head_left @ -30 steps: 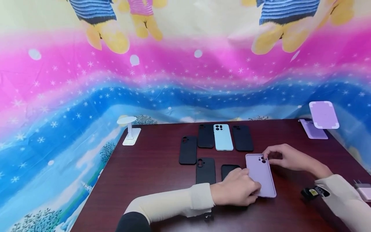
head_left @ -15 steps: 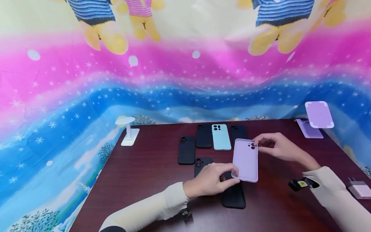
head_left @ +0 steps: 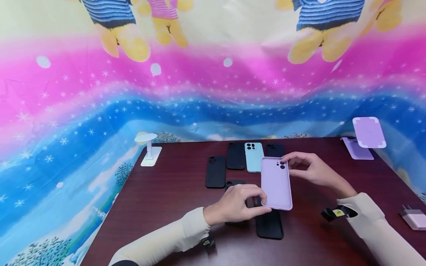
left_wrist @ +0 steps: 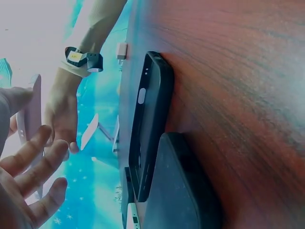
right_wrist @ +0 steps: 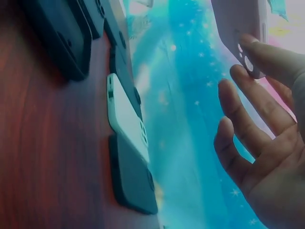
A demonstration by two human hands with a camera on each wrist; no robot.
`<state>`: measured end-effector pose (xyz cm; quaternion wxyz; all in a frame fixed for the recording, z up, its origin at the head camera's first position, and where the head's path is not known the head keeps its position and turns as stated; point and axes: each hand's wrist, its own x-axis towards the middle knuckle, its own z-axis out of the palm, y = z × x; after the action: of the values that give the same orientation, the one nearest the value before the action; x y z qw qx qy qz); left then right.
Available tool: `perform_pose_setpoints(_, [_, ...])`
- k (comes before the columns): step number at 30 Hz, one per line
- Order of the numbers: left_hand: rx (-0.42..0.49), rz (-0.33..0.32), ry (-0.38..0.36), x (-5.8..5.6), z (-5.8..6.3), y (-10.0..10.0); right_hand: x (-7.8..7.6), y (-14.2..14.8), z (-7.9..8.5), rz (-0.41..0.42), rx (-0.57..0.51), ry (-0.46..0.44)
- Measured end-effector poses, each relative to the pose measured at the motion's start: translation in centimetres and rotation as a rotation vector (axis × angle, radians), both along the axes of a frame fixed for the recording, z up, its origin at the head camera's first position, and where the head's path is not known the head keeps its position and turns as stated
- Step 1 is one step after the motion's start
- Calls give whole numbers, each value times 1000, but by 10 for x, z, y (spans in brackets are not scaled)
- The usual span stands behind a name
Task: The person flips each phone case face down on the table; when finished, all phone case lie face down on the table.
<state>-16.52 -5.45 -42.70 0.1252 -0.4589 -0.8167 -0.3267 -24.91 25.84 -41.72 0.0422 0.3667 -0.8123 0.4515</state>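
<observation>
A lilac phone case (head_left: 275,186) with camera cutouts at its upper right corner is held up above the table, its hollow inner side facing the head camera. My left hand (head_left: 237,202) pinches its lower left corner between thumb and fingers. At the upper right corner, beside the cutouts, my right hand (head_left: 311,169) pinches the edge. The right wrist view shows the case (right_wrist: 243,24) well off the tabletop, with the other fingers of the right hand (right_wrist: 267,129) spread below it. Under the case lies a black phone case (head_left: 269,224), partly hidden by it and the left hand.
Several black phone cases (head_left: 215,171) and a pale mint one (head_left: 253,157) lie on the dark red wooden table (head_left: 173,199). A white stand (head_left: 149,149) is at the back left, a lilac stand (head_left: 369,133) at the back right. A charger plug (head_left: 414,218) sits at the right.
Both hands have lifted the lilac case off the table and brought it leftward, uncovering tabletop at the right. The left hand now grips the lower left corner. The black case below shows more.
</observation>
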Motion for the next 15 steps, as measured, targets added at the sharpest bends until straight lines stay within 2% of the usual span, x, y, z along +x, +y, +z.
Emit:
perform_pose_setpoints(6, [-45,12,-23,5,4,-7,0,-12,-9,99,-90,-81])
perform_pose_setpoints(12, [-57,10,-15,7,7,-7,0,-23,-14,224,-206,-242])
perform_pose_setpoints(15, [-40,15,12,6,6,-7,-2,-28,-17,296,-270,-307])
